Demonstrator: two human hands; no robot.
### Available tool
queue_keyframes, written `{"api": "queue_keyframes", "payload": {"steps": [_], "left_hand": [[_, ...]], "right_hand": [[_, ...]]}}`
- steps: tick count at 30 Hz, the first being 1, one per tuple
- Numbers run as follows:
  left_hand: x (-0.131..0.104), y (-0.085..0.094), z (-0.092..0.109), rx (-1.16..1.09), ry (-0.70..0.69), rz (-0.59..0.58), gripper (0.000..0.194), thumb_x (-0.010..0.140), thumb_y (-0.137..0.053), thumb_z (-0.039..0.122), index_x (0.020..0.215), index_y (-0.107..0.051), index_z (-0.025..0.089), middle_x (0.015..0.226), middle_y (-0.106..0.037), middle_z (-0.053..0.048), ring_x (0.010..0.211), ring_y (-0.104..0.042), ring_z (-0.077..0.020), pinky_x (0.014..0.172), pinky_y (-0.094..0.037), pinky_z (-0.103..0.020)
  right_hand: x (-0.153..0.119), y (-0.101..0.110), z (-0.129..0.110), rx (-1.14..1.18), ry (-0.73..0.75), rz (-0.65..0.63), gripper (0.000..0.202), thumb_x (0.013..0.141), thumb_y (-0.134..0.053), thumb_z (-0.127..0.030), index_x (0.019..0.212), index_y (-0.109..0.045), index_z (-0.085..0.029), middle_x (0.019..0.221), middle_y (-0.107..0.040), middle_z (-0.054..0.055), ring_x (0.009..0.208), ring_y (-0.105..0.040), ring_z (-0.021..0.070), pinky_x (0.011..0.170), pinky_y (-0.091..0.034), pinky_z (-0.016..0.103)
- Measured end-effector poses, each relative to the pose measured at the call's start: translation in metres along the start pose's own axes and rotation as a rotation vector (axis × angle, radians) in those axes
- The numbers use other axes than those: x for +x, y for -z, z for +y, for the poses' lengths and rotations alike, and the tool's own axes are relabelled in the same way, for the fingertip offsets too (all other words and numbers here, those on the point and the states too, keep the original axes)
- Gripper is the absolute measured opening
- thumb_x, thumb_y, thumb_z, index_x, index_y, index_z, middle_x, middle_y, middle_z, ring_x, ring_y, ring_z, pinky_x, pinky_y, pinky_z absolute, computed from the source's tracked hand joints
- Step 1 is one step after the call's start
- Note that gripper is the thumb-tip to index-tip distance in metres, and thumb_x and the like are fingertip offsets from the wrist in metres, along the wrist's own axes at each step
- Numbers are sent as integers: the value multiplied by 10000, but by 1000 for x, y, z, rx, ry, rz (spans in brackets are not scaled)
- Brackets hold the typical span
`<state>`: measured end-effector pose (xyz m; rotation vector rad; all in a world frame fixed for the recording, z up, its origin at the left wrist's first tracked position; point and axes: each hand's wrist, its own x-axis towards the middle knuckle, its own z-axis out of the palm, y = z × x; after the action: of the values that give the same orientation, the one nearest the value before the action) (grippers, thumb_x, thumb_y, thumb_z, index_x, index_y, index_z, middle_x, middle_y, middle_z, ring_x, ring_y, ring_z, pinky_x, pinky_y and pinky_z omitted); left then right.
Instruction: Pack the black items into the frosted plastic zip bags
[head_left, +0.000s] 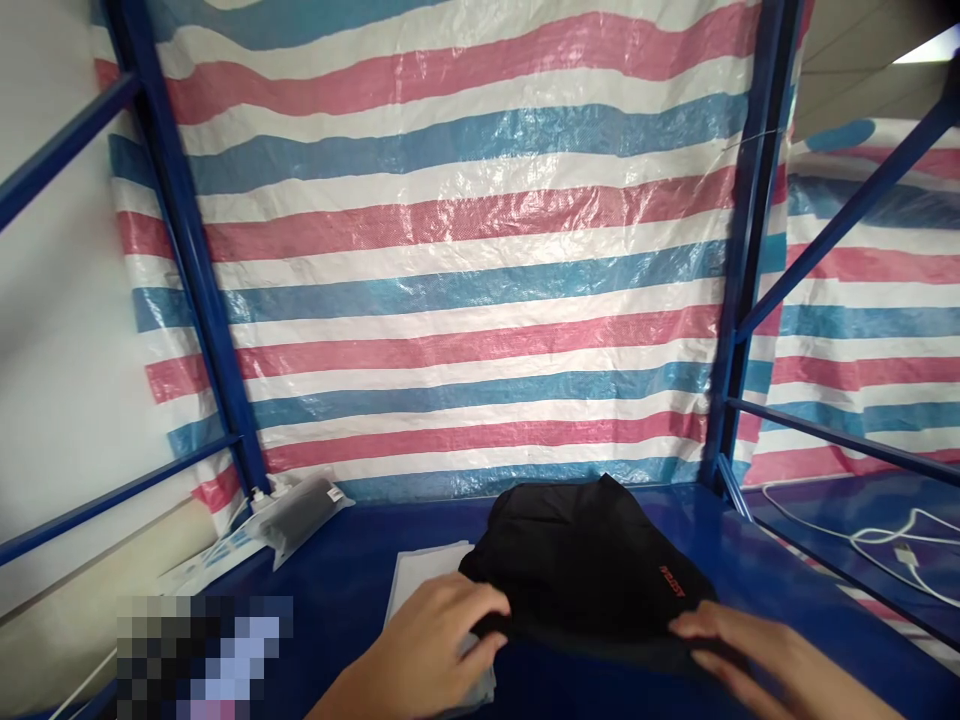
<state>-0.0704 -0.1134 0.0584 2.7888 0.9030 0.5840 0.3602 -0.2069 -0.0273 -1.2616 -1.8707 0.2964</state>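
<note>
A black piece of fabric (577, 560) with small red lettering near its right side lies over the blue shelf surface (352, 600); whether it is a garment or a bag I cannot tell. My left hand (439, 640) pinches its near left edge between thumb and fingers. At its near right corner, below the lettering, my right hand (750, 645) grips the cloth the same way. White sheet-like material (424, 572) shows beside and partly beneath my left hand. Something pale grey pokes out under the left fingers, mostly hidden.
A grey item in clear plastic (300, 515) lies at the back left, near a pump bottle top (259, 497). Blue metal posts (739, 250) frame the shelf. Behind hangs a striped plastic sheet (480, 300). A white cable (862, 540) lies at right. A pixelated patch covers the lower left.
</note>
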Motion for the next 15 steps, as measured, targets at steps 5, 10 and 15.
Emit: {"api": "queue_keyframes", "payload": {"steps": [5,10,15], "left_hand": [[74,13,-31,-23,135,43,252,1040,-617,372,1246,-731,283,1238,-799,-40,1146,-724,-294,951,-531,-361],[138,-12,-76,63,186,-66,211,994,-673,298,1170,-773,234,1199,-802,-77,1137,-729,-302,925,-554,-362],[143,-30,-76,128,210,-21,274,961,-708,220,1231,-748,193,1267,-751,-122,1216,-685,-334,1001,-537,-422]], "right_hand": [[91,4,14,129,-115,-24,325,972,-697,-558,1115,-789,-282,1144,-814,94,1109,-734,368,991,-585,441],[156,-25,56,-157,-83,-154,182,967,-633,-381,1008,-753,-250,981,-786,58,935,-730,300,906,-554,422],[155,-52,89,-231,7,-139,329,955,-630,-301,1252,-743,-215,1255,-738,119,1175,-673,304,1082,-513,454]]}}
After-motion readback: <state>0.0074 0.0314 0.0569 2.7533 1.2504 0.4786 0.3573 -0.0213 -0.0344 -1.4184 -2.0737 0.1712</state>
